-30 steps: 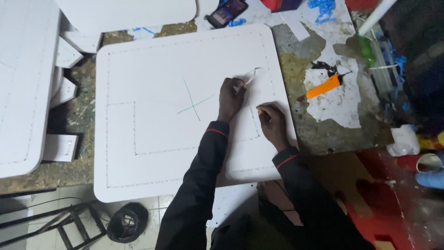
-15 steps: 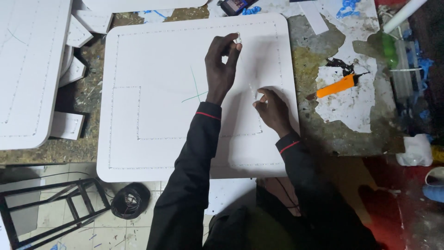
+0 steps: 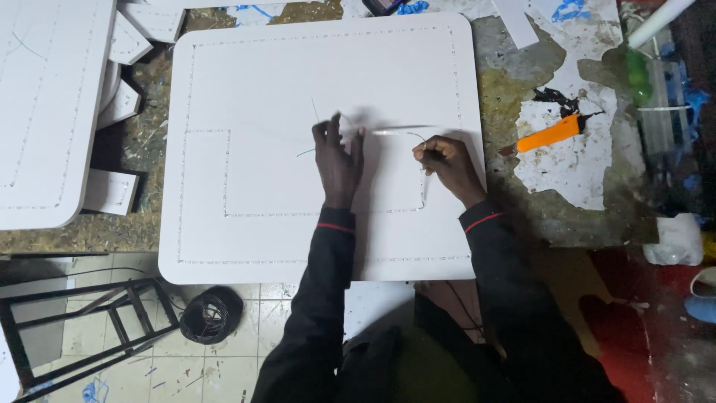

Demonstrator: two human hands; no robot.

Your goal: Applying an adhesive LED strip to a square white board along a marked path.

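Right now right hand (image 3: 441, 160) pinched on thin wire (image 3: 406, 134), fingers curled, knuckles up. Left hand (image 3: 337, 153) flat on white board (image 3: 246, 82), fingers spread, near wire's far end. Board lies on worn workbench (image 3: 522, 201). Orange tool (image 3: 553, 133) well apart, right of board. Black wire coil (image 3: 211, 313) on floor.
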